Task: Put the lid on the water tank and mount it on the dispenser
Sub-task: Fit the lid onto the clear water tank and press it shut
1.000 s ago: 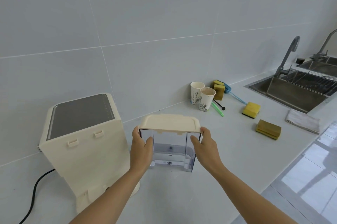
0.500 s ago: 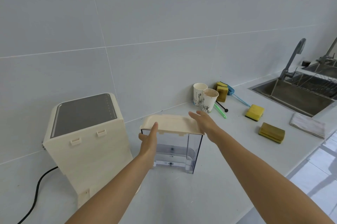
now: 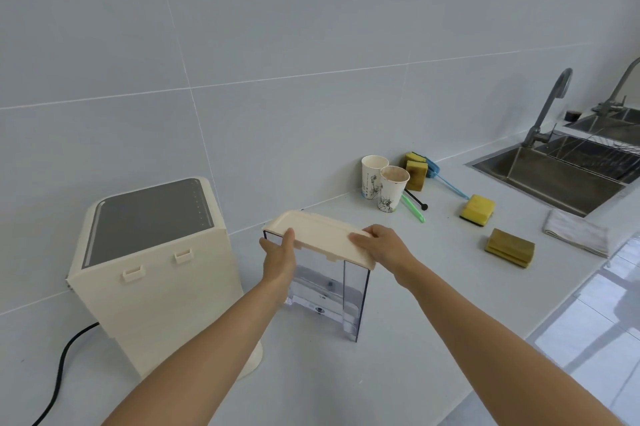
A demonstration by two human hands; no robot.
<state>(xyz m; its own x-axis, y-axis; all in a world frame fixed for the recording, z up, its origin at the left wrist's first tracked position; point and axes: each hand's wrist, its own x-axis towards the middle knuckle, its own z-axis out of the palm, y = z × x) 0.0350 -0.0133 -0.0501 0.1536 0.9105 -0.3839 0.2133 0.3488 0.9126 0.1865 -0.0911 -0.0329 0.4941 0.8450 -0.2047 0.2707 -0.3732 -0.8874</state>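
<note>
A clear plastic water tank [image 3: 332, 297] stands upright on the white counter, right of the cream dispenser [image 3: 152, 273]. A cream lid [image 3: 322, 235] lies on the tank's top. My left hand [image 3: 278, 261] holds the tank's upper left edge, thumb resting on the lid. My right hand [image 3: 381, 247] lies palm down on the right part of the lid, fingers flat across it. The dispenser shows its back, with two small hooks near the top and a dark grey top panel. Tank and dispenser stand apart.
A black power cord [image 3: 62, 366] runs from the dispenser to the left. Two paper cups [image 3: 384, 188], sponges [image 3: 509, 247], a brush and a folded cloth [image 3: 576, 231] lie to the right. A steel sink [image 3: 554, 176] with taps sits at the far right. The counter edge is at lower right.
Both hands left the tank's sides. The right hand went over the top and now rests flat on the lid. The left hand slid up to the lid's left edge.
</note>
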